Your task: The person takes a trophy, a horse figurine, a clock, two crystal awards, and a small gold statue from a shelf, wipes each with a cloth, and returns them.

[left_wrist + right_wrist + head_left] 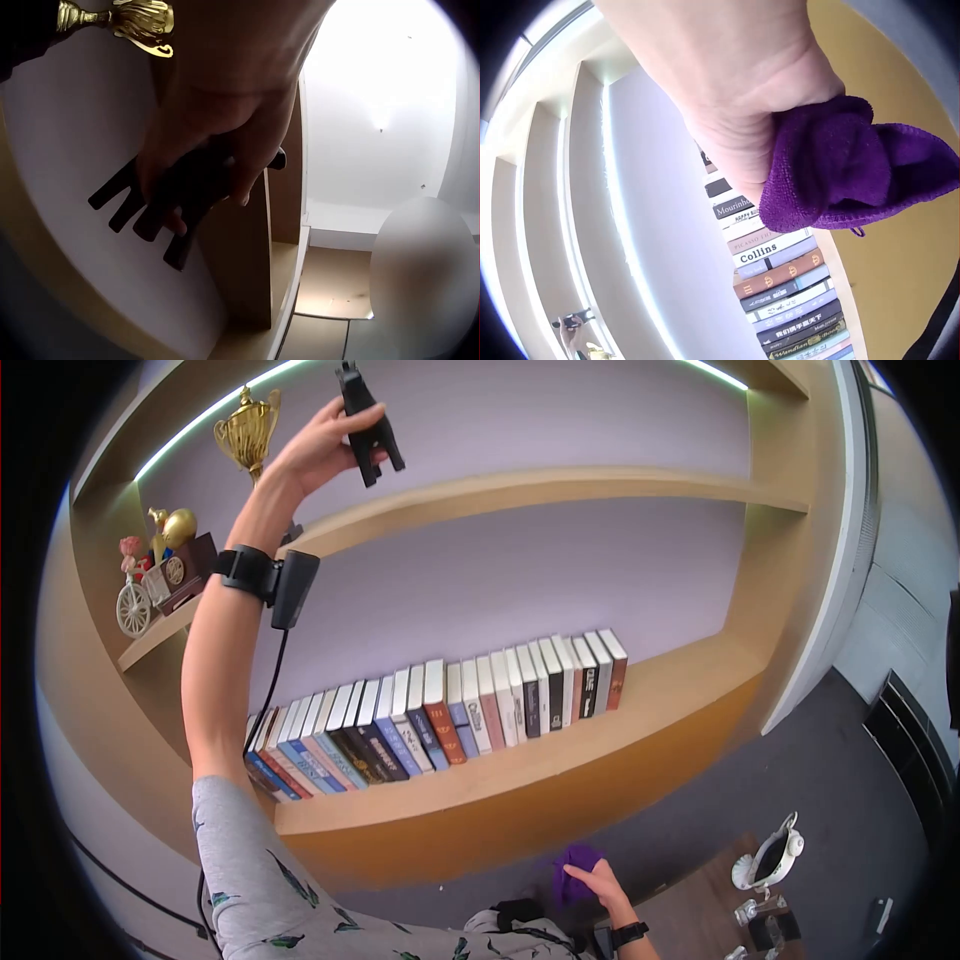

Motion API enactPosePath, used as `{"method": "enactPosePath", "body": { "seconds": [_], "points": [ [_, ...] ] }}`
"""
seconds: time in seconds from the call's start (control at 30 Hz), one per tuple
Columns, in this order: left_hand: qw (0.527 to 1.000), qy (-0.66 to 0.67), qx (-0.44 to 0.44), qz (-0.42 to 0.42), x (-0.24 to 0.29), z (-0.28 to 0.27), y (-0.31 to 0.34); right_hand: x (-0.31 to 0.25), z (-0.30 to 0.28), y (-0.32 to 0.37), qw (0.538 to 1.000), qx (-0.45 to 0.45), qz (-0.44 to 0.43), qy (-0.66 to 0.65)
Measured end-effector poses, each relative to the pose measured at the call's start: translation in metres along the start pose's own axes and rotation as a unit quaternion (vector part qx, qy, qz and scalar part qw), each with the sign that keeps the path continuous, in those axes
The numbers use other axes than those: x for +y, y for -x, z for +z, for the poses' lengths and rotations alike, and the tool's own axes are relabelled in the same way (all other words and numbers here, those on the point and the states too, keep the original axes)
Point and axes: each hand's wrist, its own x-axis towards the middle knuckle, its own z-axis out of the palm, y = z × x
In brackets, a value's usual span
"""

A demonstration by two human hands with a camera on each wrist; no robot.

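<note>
My left hand (318, 452) is raised at the upper shelf and grips a black four-legged figurine (365, 425) by its body. The left wrist view shows the figurine's legs (176, 247) sticking out below the fingers. Just beside this hand stands a gold trophy cup (247, 435). Low down by the shelf's front, my right hand (602, 884) holds a bunched purple cloth (574, 875). In the right wrist view folds of the cloth (840, 165) hang out of the fist, and most of the fingers are hidden behind it.
A row of books (430, 710) stands on the lower shelf (680, 680). At left are a small white bicycle ornament (133, 605) and a brown ornament with a gold ball (180, 565). A table (690, 920) with a white-framed object (775, 855) and glassware is at lower right.
</note>
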Motion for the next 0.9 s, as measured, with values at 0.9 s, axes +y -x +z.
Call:
{"method": "enactPosePath", "body": {
  "seconds": [0.9],
  "points": [
    [0.988,-0.030,0.027,-0.146,-0.064,-0.039,-0.022,0.009,-0.003,-0.060,0.998,0.026,0.062,-0.010]
  ]
}}
